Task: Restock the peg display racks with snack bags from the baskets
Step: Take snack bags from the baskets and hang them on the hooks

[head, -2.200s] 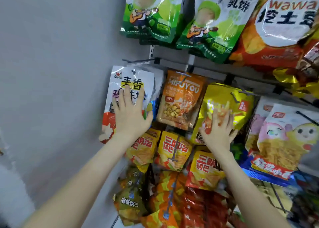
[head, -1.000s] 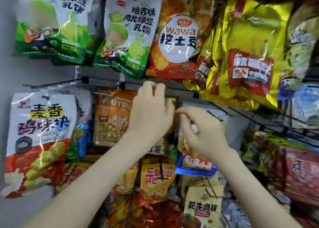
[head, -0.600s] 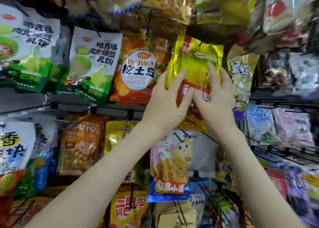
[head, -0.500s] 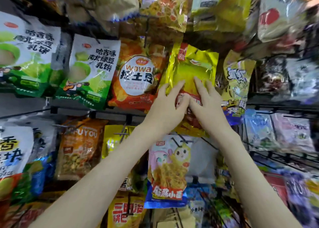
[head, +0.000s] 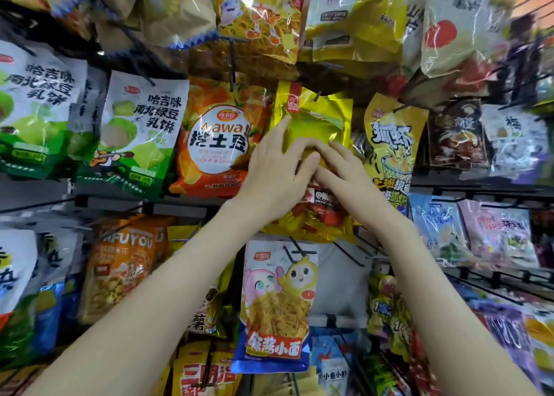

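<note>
A shiny yellow snack bag [head: 317, 119] hangs on a peg in the middle of the rack. My left hand [head: 277, 170] lies flat against its front with straight fingers. My right hand [head: 344, 170] presses the same bag from the right, its fingers straight and partly under my left fingers. The bag's red lower part is mostly hidden by both hands. No basket is in view.
An orange Wawa bag [head: 215, 143] hangs left of the yellow one, green-and-white bags [head: 135, 134] further left, a yellow cartoon bag [head: 392, 143] to the right. A noodle snack bag [head: 278, 305] hangs below. Black peg hooks [head: 347, 254] stick out toward me.
My view rose from the lower rows to the middle row. Both hands moved from separate lower bags to the yellow bag, and now lie closer together with fingers overlapping.
</note>
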The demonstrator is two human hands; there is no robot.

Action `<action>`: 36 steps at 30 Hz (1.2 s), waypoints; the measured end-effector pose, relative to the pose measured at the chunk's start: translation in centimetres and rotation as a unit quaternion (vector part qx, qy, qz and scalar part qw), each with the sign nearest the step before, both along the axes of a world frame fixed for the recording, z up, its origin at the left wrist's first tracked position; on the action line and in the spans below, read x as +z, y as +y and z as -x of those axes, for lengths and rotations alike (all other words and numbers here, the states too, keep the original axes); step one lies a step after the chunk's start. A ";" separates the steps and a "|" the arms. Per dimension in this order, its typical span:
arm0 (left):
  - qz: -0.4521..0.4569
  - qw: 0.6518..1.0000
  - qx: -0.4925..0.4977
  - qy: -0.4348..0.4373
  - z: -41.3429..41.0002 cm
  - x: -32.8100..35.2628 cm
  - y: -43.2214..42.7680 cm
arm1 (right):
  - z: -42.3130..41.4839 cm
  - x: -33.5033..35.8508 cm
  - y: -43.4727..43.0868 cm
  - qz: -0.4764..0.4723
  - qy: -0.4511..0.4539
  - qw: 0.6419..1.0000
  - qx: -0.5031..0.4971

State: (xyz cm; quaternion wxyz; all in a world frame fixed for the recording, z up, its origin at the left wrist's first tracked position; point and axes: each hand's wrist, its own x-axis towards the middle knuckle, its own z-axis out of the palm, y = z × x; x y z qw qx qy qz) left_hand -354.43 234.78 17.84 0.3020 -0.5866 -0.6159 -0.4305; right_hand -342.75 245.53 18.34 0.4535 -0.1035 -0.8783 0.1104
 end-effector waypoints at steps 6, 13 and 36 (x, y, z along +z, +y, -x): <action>0.101 0.979 0.134 0.113 -0.5 5.1 2.9 | -2.1 0.4 4.2 -0.051 0.206 0.976 -0.049; 0.194 0.951 0.200 0.131 -0.7 7.6 5.0 | -2.7 4.9 13.0 0.025 0.174 0.964 -0.198; 0.198 0.939 0.282 0.005 -3.9 8.4 8.2 | 0.1 8.1 15.3 -0.037 0.024 0.957 -0.288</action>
